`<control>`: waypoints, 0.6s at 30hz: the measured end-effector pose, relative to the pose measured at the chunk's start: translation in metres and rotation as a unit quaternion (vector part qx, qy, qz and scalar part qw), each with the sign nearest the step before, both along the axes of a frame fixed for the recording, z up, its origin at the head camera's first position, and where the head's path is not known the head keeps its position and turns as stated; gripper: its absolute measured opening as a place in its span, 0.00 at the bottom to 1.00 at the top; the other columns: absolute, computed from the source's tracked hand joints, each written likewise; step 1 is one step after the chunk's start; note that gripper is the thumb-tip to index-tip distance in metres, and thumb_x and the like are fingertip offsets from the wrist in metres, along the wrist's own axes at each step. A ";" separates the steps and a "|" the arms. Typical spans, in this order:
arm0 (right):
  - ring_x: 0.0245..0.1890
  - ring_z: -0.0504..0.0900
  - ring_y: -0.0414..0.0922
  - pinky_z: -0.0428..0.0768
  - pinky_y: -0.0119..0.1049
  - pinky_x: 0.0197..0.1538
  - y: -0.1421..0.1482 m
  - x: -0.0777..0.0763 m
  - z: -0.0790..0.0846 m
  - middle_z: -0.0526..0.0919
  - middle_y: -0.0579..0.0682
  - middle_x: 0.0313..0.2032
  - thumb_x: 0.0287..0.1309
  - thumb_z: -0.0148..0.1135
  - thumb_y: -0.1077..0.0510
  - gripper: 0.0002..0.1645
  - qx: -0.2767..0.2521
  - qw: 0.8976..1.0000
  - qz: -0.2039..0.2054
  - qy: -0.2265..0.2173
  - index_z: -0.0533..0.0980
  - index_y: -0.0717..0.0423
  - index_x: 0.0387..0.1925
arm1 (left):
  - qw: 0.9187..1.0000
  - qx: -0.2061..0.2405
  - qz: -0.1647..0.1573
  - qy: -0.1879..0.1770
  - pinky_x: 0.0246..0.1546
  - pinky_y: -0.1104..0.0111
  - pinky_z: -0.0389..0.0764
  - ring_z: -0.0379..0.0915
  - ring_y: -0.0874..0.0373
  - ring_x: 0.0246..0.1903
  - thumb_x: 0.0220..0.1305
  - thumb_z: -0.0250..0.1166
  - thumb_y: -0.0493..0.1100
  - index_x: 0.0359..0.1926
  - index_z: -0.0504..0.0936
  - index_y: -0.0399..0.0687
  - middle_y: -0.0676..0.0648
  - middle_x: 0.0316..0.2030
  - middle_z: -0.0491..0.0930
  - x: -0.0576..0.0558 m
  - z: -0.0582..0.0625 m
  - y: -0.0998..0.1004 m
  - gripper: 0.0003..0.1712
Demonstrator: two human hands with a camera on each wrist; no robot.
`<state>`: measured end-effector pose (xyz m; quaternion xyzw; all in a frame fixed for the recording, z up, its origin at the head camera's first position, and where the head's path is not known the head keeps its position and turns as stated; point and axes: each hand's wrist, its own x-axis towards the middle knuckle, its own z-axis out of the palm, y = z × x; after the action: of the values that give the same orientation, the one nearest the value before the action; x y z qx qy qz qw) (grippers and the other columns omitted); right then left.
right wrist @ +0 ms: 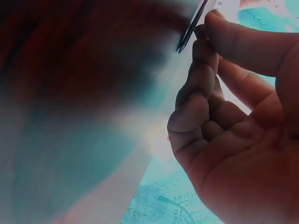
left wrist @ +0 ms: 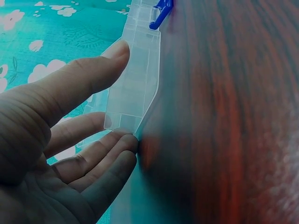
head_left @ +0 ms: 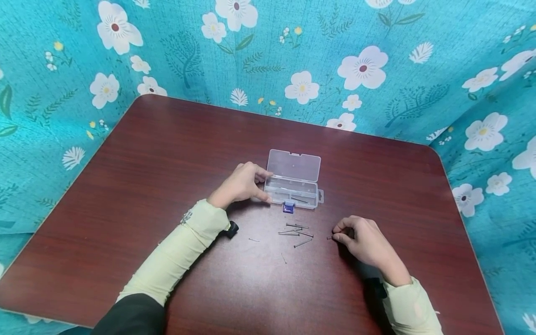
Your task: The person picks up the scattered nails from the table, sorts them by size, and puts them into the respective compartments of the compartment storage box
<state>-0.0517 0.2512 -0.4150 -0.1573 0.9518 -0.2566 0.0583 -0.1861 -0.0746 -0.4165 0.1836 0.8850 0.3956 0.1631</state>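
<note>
A clear plastic box (head_left: 276, 196) stands on the table with its lid (head_left: 293, 167) raised at the back and a blue latch (head_left: 288, 208) hanging at the front. My left hand (head_left: 242, 184) grips the box's left end, the thumb against its front wall in the left wrist view and the other fingers at the end and behind. Inside the box, a nail (head_left: 299, 200) shows in a front compartment. To the right of the loose nails, my right hand (head_left: 370, 242) pinches a nail (right wrist: 188, 35) between thumb and forefinger, low over the tabletop.
Several loose nails (head_left: 289, 234) lie in front of the box on the dark red table (head_left: 188, 139). Two thinner pins, one on the left (head_left: 254, 240) and one nearer (head_left: 284, 258), lie apart from them. A flowered turquoise curtain (head_left: 268, 74) hangs behind and beside the table.
</note>
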 end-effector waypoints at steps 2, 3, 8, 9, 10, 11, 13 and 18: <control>0.26 0.76 0.33 0.76 0.33 0.32 0.002 0.001 0.000 0.79 0.37 0.26 0.54 0.75 0.64 0.09 -0.002 1.000 -0.005 -0.007 0.83 0.47 0.28 | 1.000 0.003 0.000 0.000 0.53 0.66 0.79 0.81 0.57 0.47 0.35 0.88 0.45 0.57 0.85 0.45 0.48 0.48 0.86 0.000 0.000 0.000 0.42; 0.26 0.76 0.34 0.76 0.33 0.32 0.002 0.001 0.000 0.79 0.37 0.26 0.54 0.75 0.64 0.09 -0.002 1.000 -0.007 -0.012 0.83 0.47 0.28 | 1.000 0.004 -0.001 0.000 0.53 0.66 0.79 0.81 0.57 0.47 0.36 0.88 0.45 0.57 0.85 0.45 0.48 0.48 0.86 0.000 0.000 0.000 0.42; 0.26 0.75 0.35 0.75 0.33 0.32 0.005 0.001 -0.002 0.78 0.37 0.25 0.52 0.76 0.64 0.11 0.002 1.000 -0.013 -0.025 0.81 0.46 0.26 | 1.000 0.001 0.001 -0.003 0.53 0.66 0.79 0.81 0.56 0.48 0.36 0.88 0.45 0.57 0.85 0.45 0.48 0.48 0.86 -0.001 -0.001 0.000 0.42; 0.26 0.75 0.35 0.75 0.33 0.32 0.005 0.001 -0.002 0.78 0.37 0.25 0.52 0.76 0.64 0.12 0.003 1.000 -0.011 -0.025 0.81 0.46 0.26 | 1.000 0.001 0.002 -0.004 0.53 0.66 0.79 0.81 0.56 0.48 0.36 0.88 0.45 0.57 0.85 0.45 0.48 0.48 0.86 -0.001 -0.001 0.000 0.42; 0.27 0.75 0.35 0.75 0.33 0.32 0.005 0.001 -0.002 0.77 0.38 0.25 0.52 0.76 0.64 0.12 0.006 1.000 -0.008 -0.025 0.80 0.46 0.25 | 1.000 0.000 0.003 -0.004 0.54 0.66 0.79 0.81 0.56 0.48 0.36 0.88 0.45 0.57 0.85 0.45 0.48 0.48 0.86 -0.001 -0.001 0.000 0.42; 0.27 0.75 0.35 0.76 0.33 0.33 0.005 0.001 -0.002 0.77 0.38 0.26 0.53 0.75 0.64 0.12 0.008 1.000 -0.003 -0.024 0.80 0.46 0.25 | 1.000 0.000 0.002 -0.003 0.53 0.66 0.79 0.81 0.56 0.48 0.36 0.88 0.45 0.57 0.85 0.45 0.48 0.47 0.86 -0.001 -0.001 0.000 0.41; 0.28 0.74 0.36 0.76 0.34 0.34 0.005 0.001 -0.002 0.76 0.38 0.26 0.54 0.73 0.65 0.13 0.018 1.000 0.010 -0.022 0.79 0.46 0.26 | 1.000 0.000 0.001 -0.001 0.53 0.66 0.79 0.81 0.56 0.48 0.36 0.88 0.45 0.57 0.85 0.45 0.49 0.47 0.86 -0.002 -0.002 0.000 0.41; 0.31 0.68 0.38 0.72 0.35 0.34 0.000 0.003 -0.001 0.69 0.40 0.28 0.59 0.67 0.69 0.14 0.054 0.997 0.051 -0.019 0.73 0.48 0.28 | 1.000 0.000 0.002 -0.003 0.53 0.66 0.79 0.81 0.56 0.48 0.36 0.88 0.45 0.57 0.85 0.46 0.49 0.48 0.86 -0.002 -0.002 0.000 0.41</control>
<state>-0.0486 0.2511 -0.4161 -0.1973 0.9539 -0.2042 0.0976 -0.1881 -0.0743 -0.4185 0.1808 0.8849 0.3961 0.1655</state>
